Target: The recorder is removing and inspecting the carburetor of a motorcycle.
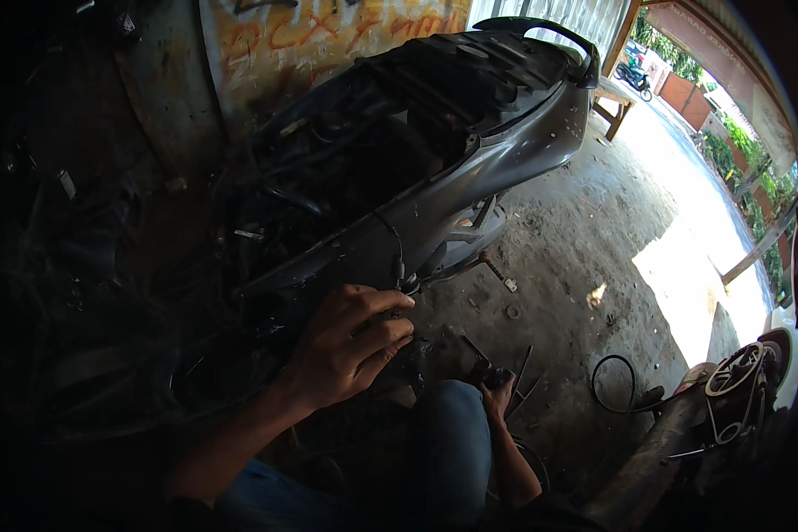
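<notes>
A scooter point(505, 173) with its upper side opened up stands across the view, its grey side panel point(399, 226) facing me. My left hand point(355, 341) is just below this panel, its fingers curled together; whatever they pinch is hidden. Beside those fingertips, a thin black cable with a dark connector point(399, 269) hangs down over the panel. Lower and to the right, past my knee, my right hand point(498, 396) is closed around a dark object point(495, 379) whose kind is too dim to tell. Thin dark rods point(525, 377) lie close to that hand.
A footpeg-like metal arm point(501, 273) sticks out below the scooter. Small parts, including a ring point(512, 312), lie on the rough floor. At lower right are a black hose point(614, 359) and a rusty cylinder point(652, 452) with pale cables. Dark panels crowd the left; a wooden bench point(616, 111) stands behind.
</notes>
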The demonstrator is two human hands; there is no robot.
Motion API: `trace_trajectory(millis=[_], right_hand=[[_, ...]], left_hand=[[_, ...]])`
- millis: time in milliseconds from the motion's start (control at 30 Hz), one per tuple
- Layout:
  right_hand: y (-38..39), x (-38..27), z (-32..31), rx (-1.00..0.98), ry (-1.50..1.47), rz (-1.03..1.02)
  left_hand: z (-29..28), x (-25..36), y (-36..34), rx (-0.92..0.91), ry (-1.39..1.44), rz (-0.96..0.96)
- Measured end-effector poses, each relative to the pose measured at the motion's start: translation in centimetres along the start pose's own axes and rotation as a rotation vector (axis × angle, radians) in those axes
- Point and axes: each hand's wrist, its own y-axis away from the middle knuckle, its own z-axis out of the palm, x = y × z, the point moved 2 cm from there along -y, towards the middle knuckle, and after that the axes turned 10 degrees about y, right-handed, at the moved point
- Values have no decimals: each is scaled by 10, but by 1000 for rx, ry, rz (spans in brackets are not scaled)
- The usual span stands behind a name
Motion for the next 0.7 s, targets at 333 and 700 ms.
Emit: trace_trajectory(millis=[333,700], right_hand=[[-30,19,11,-103,99,161],[-76,29,21,-265,305,38]], left_hand=[[-2,-11,7,20,-57,-27],[1,-15,17,-6,-79,-106]])
